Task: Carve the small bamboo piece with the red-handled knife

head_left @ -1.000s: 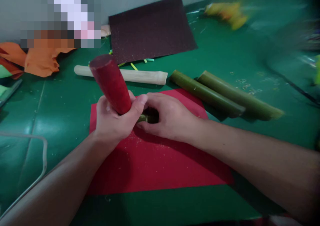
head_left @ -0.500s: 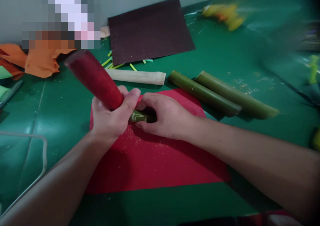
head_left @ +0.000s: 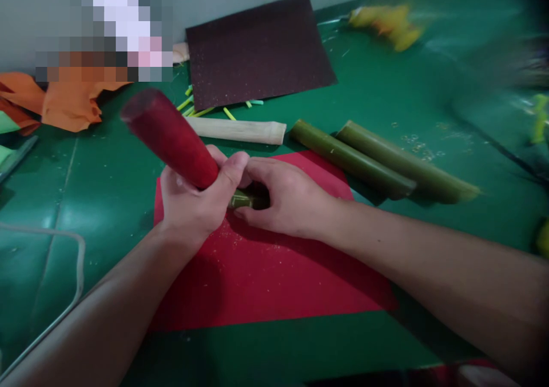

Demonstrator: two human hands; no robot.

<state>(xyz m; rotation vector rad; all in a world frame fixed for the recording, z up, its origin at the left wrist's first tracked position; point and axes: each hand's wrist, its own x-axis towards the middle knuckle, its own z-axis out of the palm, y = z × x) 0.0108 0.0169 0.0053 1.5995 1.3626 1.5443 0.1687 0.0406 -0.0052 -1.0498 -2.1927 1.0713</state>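
My left hand (head_left: 197,198) is wrapped round a thick dark red rod (head_left: 171,138), which slants up and to the left. Against its lower side, my right hand (head_left: 287,198) curls its fingers and thumb round a short green bamboo piece (head_left: 245,199). Much of that piece is hidden by both hands, and the lower end of the rod cannot be seen. Beneath them lies a red sheet (head_left: 274,284) sprinkled with fine shavings.
Two green bamboo lengths (head_left: 355,158) and a pale stick (head_left: 240,131) lie beyond the hands. Farther back is a dark sheet (head_left: 261,52) over thin yellow-green strips. Crumpled orange paper (head_left: 71,104) is at left, a yellow object (head_left: 386,24) at back right.
My left hand and the red rod have shifted slightly to the right, toward my right hand. My right hand has hardly moved and keeps its hold on the bamboo.
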